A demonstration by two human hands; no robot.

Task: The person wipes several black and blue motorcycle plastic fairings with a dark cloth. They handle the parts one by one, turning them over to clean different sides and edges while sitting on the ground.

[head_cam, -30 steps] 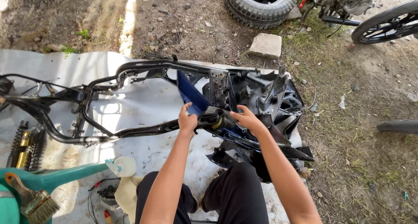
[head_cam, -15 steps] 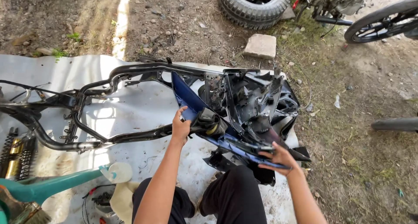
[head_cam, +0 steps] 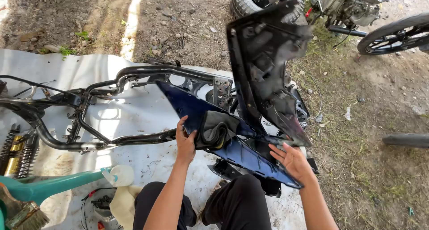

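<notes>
blue panel [head_cam: 232, 143] gripped by left hand [head_cam: 184, 143], resting on open right hand [head_cam: 292, 161]; raised black cover [head_cam: 266, 73] may slip onto frame [head_cam: 134, 78].

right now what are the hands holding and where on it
Both hold the blue and black body panel, lifted off the frame. The left hand grips its upper blue edge beside a dark cloth; the right hand supports the lower blue edge from beneath.

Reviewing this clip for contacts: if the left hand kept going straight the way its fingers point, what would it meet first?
The left hand already touches the blue panel; straight on, up and away, it would probably press into that panel, then reach the black frame tube. Depth is unclear.
</notes>
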